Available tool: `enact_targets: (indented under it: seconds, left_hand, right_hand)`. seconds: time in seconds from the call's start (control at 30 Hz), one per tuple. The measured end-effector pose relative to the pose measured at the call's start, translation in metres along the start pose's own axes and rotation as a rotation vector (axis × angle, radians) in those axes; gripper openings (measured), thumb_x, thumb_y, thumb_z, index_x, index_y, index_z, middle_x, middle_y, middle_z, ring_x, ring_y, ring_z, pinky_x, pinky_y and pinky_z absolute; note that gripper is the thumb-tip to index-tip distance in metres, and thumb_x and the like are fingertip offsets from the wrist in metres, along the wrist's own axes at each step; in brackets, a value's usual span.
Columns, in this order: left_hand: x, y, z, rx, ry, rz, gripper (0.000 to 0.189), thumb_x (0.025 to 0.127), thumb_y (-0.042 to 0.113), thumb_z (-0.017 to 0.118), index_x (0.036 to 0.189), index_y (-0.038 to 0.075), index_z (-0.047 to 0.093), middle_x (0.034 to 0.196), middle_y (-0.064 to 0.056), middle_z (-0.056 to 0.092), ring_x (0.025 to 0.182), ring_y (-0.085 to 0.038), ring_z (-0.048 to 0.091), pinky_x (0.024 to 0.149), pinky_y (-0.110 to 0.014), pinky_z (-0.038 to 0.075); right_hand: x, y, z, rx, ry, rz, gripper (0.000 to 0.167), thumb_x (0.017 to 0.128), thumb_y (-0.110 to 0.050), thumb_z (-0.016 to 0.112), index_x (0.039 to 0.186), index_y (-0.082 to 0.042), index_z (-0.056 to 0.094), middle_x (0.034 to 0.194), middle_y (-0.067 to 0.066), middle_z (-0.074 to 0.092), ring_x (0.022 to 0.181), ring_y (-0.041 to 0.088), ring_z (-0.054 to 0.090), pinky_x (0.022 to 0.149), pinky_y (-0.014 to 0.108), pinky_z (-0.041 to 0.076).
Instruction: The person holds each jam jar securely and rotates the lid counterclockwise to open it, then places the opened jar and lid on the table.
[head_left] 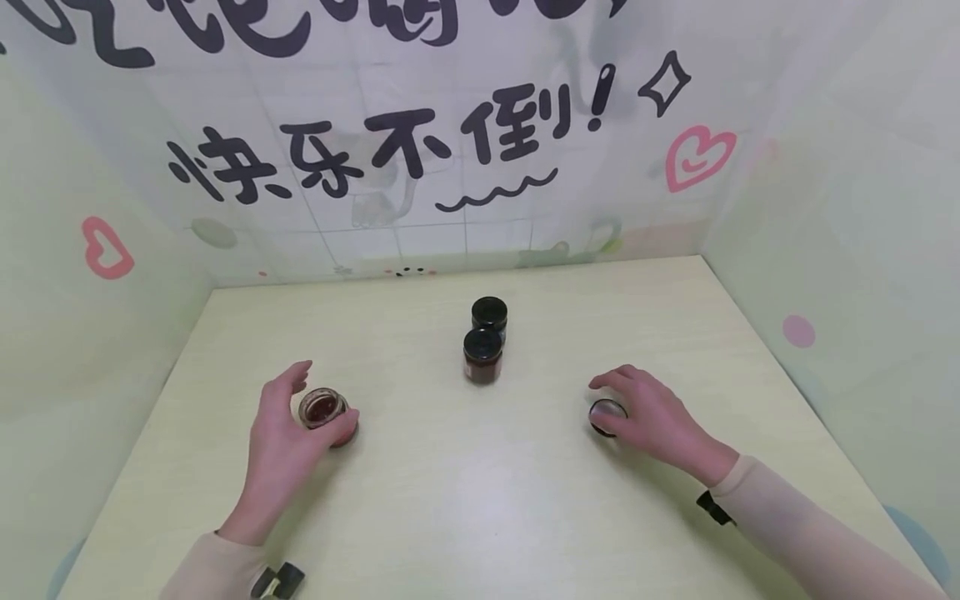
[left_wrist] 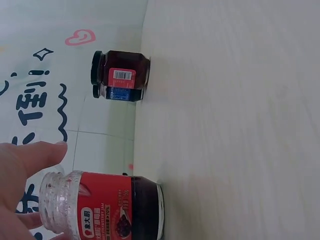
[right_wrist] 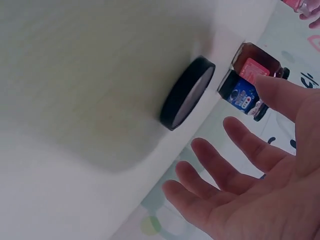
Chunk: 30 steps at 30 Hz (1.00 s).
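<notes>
An uncapped glass jam jar [left_wrist: 107,207] with a red label and dark contents stands upright at the table's left. My left hand [head_left: 288,437] is around its neck, the thumb apart from the glass in the left wrist view and the fingers loosely bent on the far side. At the right, a black-rimmed jar lid [right_wrist: 187,93] lies with its pale inner face up. Just over the lid is my right hand [head_left: 652,412], fingers spread and thumb extended. A gap shows between those fingertips and the lid in the right wrist view.
Two capped jars stand close together at the middle back: a red-labelled jar [head_left: 482,358] in front, a blue-labelled jar [right_wrist: 239,93] behind. The pale wooden table [head_left: 450,500] is bordered by a printed back wall [head_left: 420,225] and side walls. Both wrists wear dark straps.
</notes>
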<state>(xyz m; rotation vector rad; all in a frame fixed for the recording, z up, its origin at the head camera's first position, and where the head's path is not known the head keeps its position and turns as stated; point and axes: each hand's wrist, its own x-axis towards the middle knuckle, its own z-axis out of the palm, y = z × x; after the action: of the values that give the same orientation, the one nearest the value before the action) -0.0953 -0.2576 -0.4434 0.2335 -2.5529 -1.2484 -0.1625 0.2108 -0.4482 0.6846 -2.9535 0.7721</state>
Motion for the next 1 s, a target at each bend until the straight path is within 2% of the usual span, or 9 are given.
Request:
enact_targets:
  seconds: [0.3, 0.53, 0.8, 1.0]
  left_hand:
    - [0.001, 0.013, 0.000, 0.041, 0.086, 0.076, 0.087, 0.077, 0.030, 0.089, 0.150, 0.018, 0.043, 0.148, -0.009, 0.039, 0.134, -0.033, 0.042, 0.103, -0.056, 0.036]
    - [0.003, 0.024, 0.001, 0.010, 0.096, 0.076, 0.084, 0.078, 0.034, 0.088, 0.149, 0.021, 0.045, 0.148, -0.004, 0.040, 0.135, -0.028, 0.041, 0.105, -0.054, 0.035]
    - [0.004, 0.036, 0.005, -0.024, 0.085, 0.118, 0.083, 0.078, 0.034, 0.089, 0.148, 0.019, 0.047, 0.146, -0.002, 0.044, 0.135, -0.027, 0.041, 0.108, -0.053, 0.033]
    - [0.005, 0.041, 0.013, -0.043, 0.072, 0.177, 0.078, 0.079, 0.029, 0.088, 0.146, 0.018, 0.049, 0.144, -0.003, 0.046, 0.129, -0.030, 0.045, 0.103, -0.052, 0.037]
  right_hand:
    - [0.012, -0.013, 0.000, 0.155, 0.055, -0.026, 0.035, 0.091, -0.026, 0.075, 0.123, -0.015, 0.067, 0.122, -0.001, 0.062, 0.104, 0.024, 0.063, 0.086, 0.045, 0.052]
    - [0.022, -0.026, 0.000, 0.173, 0.092, -0.037, 0.034, 0.092, -0.025, 0.075, 0.124, -0.019, 0.067, 0.122, -0.004, 0.062, 0.110, 0.026, 0.063, 0.089, 0.043, 0.049]
    - [0.029, -0.034, 0.000, 0.183, 0.147, -0.093, 0.035, 0.092, -0.024, 0.075, 0.126, -0.019, 0.066, 0.123, -0.001, 0.064, 0.114, 0.019, 0.061, 0.092, 0.044, 0.049]
    - [0.033, -0.041, -0.001, 0.201, 0.150, -0.096, 0.040, 0.092, -0.024, 0.075, 0.130, -0.015, 0.066, 0.125, 0.000, 0.064, 0.118, 0.022, 0.060, 0.096, 0.045, 0.048]
